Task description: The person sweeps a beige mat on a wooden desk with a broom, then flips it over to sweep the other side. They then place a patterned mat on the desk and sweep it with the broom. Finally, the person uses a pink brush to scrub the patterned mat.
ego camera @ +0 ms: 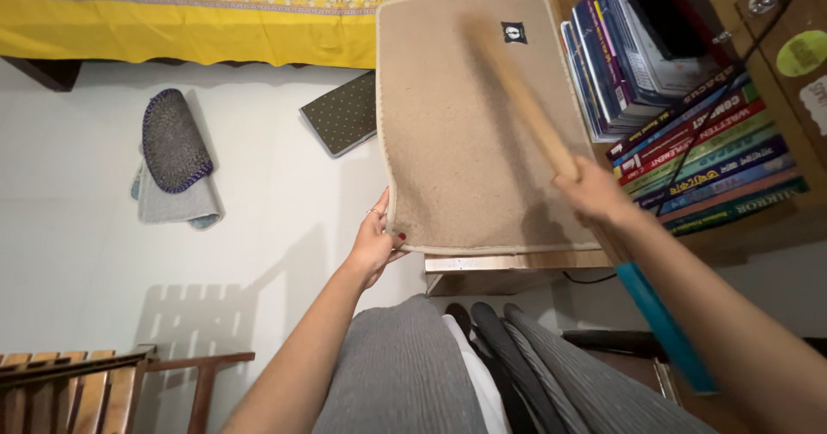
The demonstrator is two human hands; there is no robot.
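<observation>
Nearest the camera, a stack of folded grey mats [482, 374] lies at six o'clock, with a slatted wooden chair [95, 382] at about eight. Just beyond, the left hand [376, 240] pinches the lower left edge of the beige mat [457, 133], thumb on the face and fingers curled behind. The mat itself hangs upright at the centre of the view, in front of a wooden shelf edge. The right hand [590, 191], at three o'clock, is closed around a wooden stick [525, 107] that lies blurred across the mat's face, its blue end [659, 322] trailing down toward five. To beat the mat well, it seems wise to keep the pinch firm so the fabric stays taut, and to land the stick flat on the middle of the pile, well clear of the left fingers and of the piled books [689, 133] at two o'clock. Farther off, a round dark mat [175, 145] on a grey cloth lies on the floor at ten, a dotted notebook [342, 113] at eleven, and a yellow bedspread [189, 12] at twelve.
</observation>
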